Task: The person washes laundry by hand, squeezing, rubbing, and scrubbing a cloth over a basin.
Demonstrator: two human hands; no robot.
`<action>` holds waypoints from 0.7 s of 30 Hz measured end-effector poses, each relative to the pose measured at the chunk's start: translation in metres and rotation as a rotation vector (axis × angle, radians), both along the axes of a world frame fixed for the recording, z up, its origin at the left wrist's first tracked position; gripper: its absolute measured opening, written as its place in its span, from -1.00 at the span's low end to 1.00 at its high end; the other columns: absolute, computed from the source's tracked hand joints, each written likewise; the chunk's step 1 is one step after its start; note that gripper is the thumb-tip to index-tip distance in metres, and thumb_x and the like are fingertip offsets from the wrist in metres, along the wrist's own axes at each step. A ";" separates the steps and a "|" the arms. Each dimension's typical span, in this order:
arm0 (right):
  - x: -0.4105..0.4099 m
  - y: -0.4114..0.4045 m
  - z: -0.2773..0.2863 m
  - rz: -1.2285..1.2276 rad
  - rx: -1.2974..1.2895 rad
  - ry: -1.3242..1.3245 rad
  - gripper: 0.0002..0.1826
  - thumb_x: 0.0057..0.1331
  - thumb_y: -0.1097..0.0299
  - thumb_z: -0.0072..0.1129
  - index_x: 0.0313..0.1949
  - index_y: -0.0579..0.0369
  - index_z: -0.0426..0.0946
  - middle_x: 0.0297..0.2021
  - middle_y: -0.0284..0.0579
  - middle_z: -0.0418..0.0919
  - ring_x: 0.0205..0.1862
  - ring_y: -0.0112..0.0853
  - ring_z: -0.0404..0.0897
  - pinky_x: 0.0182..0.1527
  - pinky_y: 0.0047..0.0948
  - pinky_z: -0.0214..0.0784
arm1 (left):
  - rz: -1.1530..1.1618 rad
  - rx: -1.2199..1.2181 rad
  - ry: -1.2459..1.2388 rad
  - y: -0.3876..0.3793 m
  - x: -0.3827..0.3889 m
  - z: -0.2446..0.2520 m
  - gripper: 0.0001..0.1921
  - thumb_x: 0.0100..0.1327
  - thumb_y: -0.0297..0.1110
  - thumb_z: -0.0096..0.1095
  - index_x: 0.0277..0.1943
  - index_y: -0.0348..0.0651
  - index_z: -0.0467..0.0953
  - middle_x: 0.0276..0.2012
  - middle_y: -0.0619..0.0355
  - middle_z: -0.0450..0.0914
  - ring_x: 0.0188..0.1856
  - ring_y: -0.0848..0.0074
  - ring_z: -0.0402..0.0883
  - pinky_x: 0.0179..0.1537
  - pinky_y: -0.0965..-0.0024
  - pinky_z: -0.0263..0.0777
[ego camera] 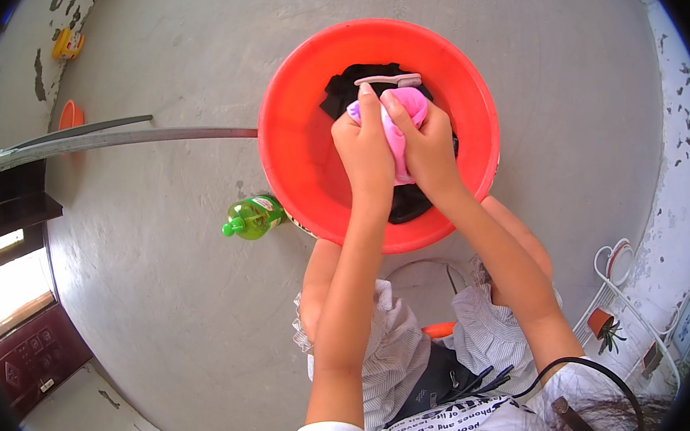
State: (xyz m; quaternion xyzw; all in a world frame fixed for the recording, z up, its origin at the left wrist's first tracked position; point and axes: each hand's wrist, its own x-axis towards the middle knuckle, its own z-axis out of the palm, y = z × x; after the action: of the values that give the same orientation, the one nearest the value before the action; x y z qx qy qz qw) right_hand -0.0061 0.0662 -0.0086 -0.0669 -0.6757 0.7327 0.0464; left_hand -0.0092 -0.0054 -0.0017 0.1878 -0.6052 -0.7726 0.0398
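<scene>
A pink piece of cloth [397, 143], with some white and purple on it, is bunched between my two hands over a red plastic basin [290, 152]. My left hand [363, 137] grips its left side, thumb pointing away from me. On the other side my right hand [428, 140] is closed around it, thumb on top. Just beyond the thumbs lies a pale pink brush [387, 80] with its bristled end to the right. Under the brush and the hands is dark cloth [343, 89], partly hidden. Another dark patch of it [408, 204] shows near my wrists.
A green bottle [253, 217] with a pump-like cap stands left of the basin. A long grey bar [129, 139] reaches towards the basin's left rim. Far left are a small orange basin [70, 114] and a yellow tub [67, 44]. A white metal rack [630, 307] with a potted plant [602, 323] is at right.
</scene>
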 end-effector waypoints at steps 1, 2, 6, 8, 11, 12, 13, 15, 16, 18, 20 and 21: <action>0.003 -0.003 0.001 0.007 0.051 0.000 -0.72 0.24 0.26 0.05 -0.51 0.22 0.42 -0.65 -0.28 0.43 -0.58 -0.62 0.34 -0.50 -0.57 0.20 | 0.011 0.032 0.004 -0.003 -0.002 0.000 -0.62 0.29 -0.20 -0.03 -0.65 -0.13 0.28 -0.68 0.40 0.28 -0.63 0.80 0.17 -0.64 0.60 0.02; 0.004 -0.005 0.002 0.014 0.102 0.000 -0.73 0.24 0.27 0.05 -0.50 0.24 0.43 -0.65 -0.26 0.44 -0.58 -0.61 0.35 -0.49 -0.56 0.21 | 0.007 0.052 0.001 -0.006 -0.003 0.001 -0.61 0.29 -0.21 -0.03 -0.66 -0.10 0.25 -0.68 0.41 0.26 -0.63 0.80 0.16 -0.63 0.59 0.03; 0.000 -0.002 -0.006 0.010 0.079 -0.013 -0.74 0.23 0.28 0.06 -0.48 0.25 0.45 -0.64 -0.25 0.45 -0.57 -0.61 0.35 -0.49 -0.56 0.22 | 0.014 0.057 0.004 0.000 -0.004 -0.005 -0.62 0.29 -0.21 -0.04 -0.65 -0.11 0.26 -0.68 0.40 0.27 -0.62 0.80 0.17 -0.63 0.59 0.03; -0.004 0.002 -0.009 -0.040 0.033 0.029 -0.73 0.23 0.28 0.06 -0.52 0.23 0.43 -0.66 -0.28 0.42 -0.58 -0.62 0.31 -0.51 -0.56 0.20 | 0.007 0.049 0.012 0.009 -0.001 0.001 -0.62 0.30 -0.22 -0.05 -0.64 -0.14 0.29 -0.68 0.40 0.28 -0.62 0.80 0.17 -0.63 0.59 0.03; -0.013 0.012 -0.010 0.000 -0.042 -0.003 -0.71 0.24 0.28 0.04 -0.57 0.20 0.39 -0.68 -0.33 0.37 -0.60 -0.64 0.27 -0.52 -0.57 0.16 | -0.036 -0.034 -0.039 0.018 0.007 -0.004 -0.63 0.30 -0.22 -0.05 -0.62 -0.17 0.34 -0.67 0.39 0.30 -0.62 0.80 0.18 -0.63 0.60 0.03; -0.014 0.013 -0.010 0.000 -0.069 -0.026 -0.70 0.24 0.27 0.02 -0.59 0.17 0.37 -0.69 -0.37 0.32 -0.60 -0.65 0.24 -0.54 -0.57 0.13 | -0.061 0.021 -0.053 0.018 0.010 -0.003 -0.63 0.30 -0.23 -0.05 -0.61 -0.19 0.37 -0.67 0.38 0.32 -0.63 0.80 0.19 -0.64 0.61 0.03; -0.014 0.014 -0.009 -0.001 -0.069 -0.026 -0.70 0.24 0.27 0.02 -0.59 0.17 0.37 -0.69 -0.37 0.32 -0.60 -0.65 0.24 -0.54 -0.57 0.13 | -0.061 0.021 -0.053 0.018 0.010 -0.003 -0.63 0.30 -0.23 -0.05 -0.61 -0.19 0.37 -0.67 0.38 0.32 -0.63 0.80 0.19 -0.64 0.61 0.03; -0.012 0.014 -0.006 -0.009 -0.078 -0.051 -0.70 0.25 0.26 0.02 -0.59 0.17 0.37 -0.69 -0.36 0.32 -0.60 -0.65 0.24 -0.53 -0.57 0.13 | -0.081 0.002 -0.052 0.018 0.010 -0.003 -0.63 0.30 -0.22 -0.05 -0.61 -0.20 0.37 -0.67 0.37 0.33 -0.63 0.80 0.20 -0.64 0.62 0.03; -0.012 0.014 -0.005 -0.009 -0.078 -0.051 -0.70 0.25 0.26 0.02 -0.59 0.17 0.37 -0.69 -0.36 0.32 -0.60 -0.65 0.24 -0.53 -0.57 0.13 | -0.081 0.003 -0.052 0.018 0.009 -0.002 -0.63 0.30 -0.22 -0.05 -0.61 -0.20 0.37 -0.67 0.37 0.33 -0.63 0.80 0.20 -0.64 0.62 0.03; -0.011 0.013 -0.005 -0.005 -0.090 -0.019 -0.70 0.24 0.26 0.03 -0.57 0.19 0.39 -0.68 -0.35 0.36 -0.59 -0.65 0.26 -0.53 -0.58 0.15 | -0.080 -0.045 -0.058 0.015 0.008 0.001 -0.63 0.30 -0.22 -0.04 -0.60 -0.21 0.37 -0.66 0.37 0.33 -0.63 0.80 0.20 -0.63 0.62 0.04; -0.009 0.008 -0.001 -0.017 -0.057 -0.012 -0.70 0.24 0.25 0.04 -0.55 0.20 0.40 -0.67 -0.33 0.38 -0.59 -0.65 0.28 -0.52 -0.58 0.16 | -0.048 -0.053 -0.036 0.012 0.006 0.001 -0.63 0.30 -0.22 -0.04 -0.60 -0.21 0.38 -0.66 0.37 0.33 -0.62 0.80 0.20 -0.63 0.62 0.04; -0.008 0.007 0.000 -0.034 -0.016 -0.007 -0.71 0.24 0.25 0.04 -0.53 0.21 0.42 -0.67 -0.32 0.40 -0.58 -0.65 0.29 -0.51 -0.59 0.18 | -0.020 -0.053 -0.015 0.012 0.005 0.000 -0.63 0.30 -0.21 -0.04 -0.60 -0.21 0.38 -0.66 0.37 0.34 -0.62 0.81 0.20 -0.63 0.62 0.04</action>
State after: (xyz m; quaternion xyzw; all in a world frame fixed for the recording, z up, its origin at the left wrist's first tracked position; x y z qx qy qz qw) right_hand -0.0138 0.0732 -0.0086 -0.0813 -0.6688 0.7369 0.0561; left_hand -0.0046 0.0069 -0.0014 0.1865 -0.6277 -0.7551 0.0323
